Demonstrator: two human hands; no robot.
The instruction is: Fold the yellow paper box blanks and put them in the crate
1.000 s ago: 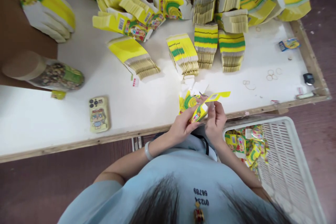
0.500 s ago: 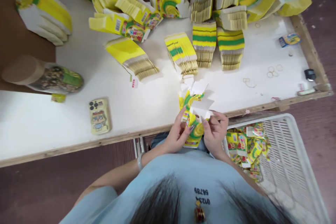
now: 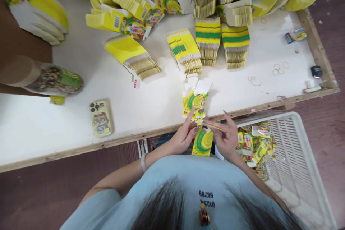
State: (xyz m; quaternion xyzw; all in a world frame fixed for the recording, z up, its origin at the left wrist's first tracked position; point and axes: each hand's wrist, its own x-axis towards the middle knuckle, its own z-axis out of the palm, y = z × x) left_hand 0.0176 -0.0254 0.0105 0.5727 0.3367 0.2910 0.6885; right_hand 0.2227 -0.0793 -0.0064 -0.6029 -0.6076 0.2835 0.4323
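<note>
1. Head view: left hand (image 3: 183,137) and right hand (image 3: 228,138) pinch a yellow-green carton (image 3: 202,142) between their fingers, just past the table (image 3: 134,115) edge.
2. White basket (image 3: 296,158) to the right holds folded cartons.

Glossy printed card carton (image 3: 202,143); matt white table (image 3: 151,100), seemingly wood-edged.

A packaging workshop: stacks of flat yellow-green cartons (image 3: 208,37) crowd the far edge of a white worktop (image 3: 81,90), with a white plastic crate (image 3: 296,158) of folded boxes (image 3: 253,143) beside its near right corner.
</note>
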